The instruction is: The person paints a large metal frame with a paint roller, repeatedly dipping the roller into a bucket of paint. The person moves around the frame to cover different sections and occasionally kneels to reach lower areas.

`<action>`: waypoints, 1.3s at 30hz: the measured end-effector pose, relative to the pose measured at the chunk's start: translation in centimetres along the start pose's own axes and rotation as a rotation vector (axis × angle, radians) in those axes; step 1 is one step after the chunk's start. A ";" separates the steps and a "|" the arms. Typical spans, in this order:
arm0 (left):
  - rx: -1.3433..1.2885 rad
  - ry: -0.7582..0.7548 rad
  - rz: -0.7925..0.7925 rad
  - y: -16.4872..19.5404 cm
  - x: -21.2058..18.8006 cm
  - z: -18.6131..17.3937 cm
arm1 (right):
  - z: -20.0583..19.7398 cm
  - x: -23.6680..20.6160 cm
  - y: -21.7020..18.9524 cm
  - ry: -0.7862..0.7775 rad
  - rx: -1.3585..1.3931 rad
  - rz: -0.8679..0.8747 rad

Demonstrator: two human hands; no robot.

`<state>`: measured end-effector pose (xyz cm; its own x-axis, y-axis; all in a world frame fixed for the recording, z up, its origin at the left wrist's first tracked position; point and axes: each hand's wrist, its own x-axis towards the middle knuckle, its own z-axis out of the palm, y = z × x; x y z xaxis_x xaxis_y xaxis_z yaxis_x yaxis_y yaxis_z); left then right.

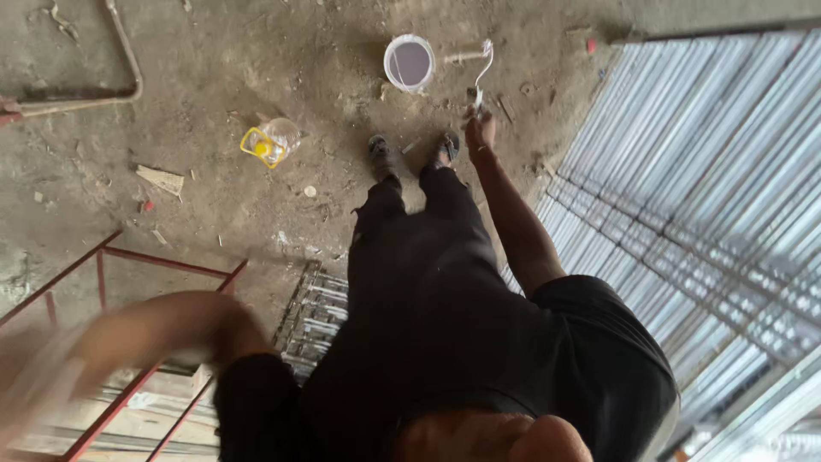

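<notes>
White bucket (409, 62) one, right hand (480, 128) gripping one paint roller (481, 64), left hand (38, 376) blurred, grip unclear, one plastic bottle (274, 141)

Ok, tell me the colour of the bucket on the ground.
The bucket is white, with pale greyish liquid inside; the head view shows it near the right hand.

My right hand (480, 128) grips a paint roller (481, 68) just right of the white bucket (409, 62); my left arm is blurred, near left.
</notes>
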<state>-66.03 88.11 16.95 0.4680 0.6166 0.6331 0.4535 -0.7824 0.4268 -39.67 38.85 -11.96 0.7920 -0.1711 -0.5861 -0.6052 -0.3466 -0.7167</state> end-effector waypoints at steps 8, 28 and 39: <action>-0.666 -0.841 -0.397 8.9 -25.5 28.3 | 9.9 11.0 3.9 -0.037 -0.654 -0.097; -0.350 -0.838 0.050 0.1 -41.8 69.0 | 28.9 35.9 21.9 -0.556 -1.206 -0.866; -0.283 -1.178 0.114 -1.3 -45.6 74.9 | 30.8 34.6 26.3 -0.423 -1.363 -1.004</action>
<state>-31.13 67.57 -60.85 0.9633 0.1295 -0.2350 0.2519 -0.7379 0.6262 -30.62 52.23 -62.72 0.5764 0.7332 -0.3606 0.7367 -0.6573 -0.1589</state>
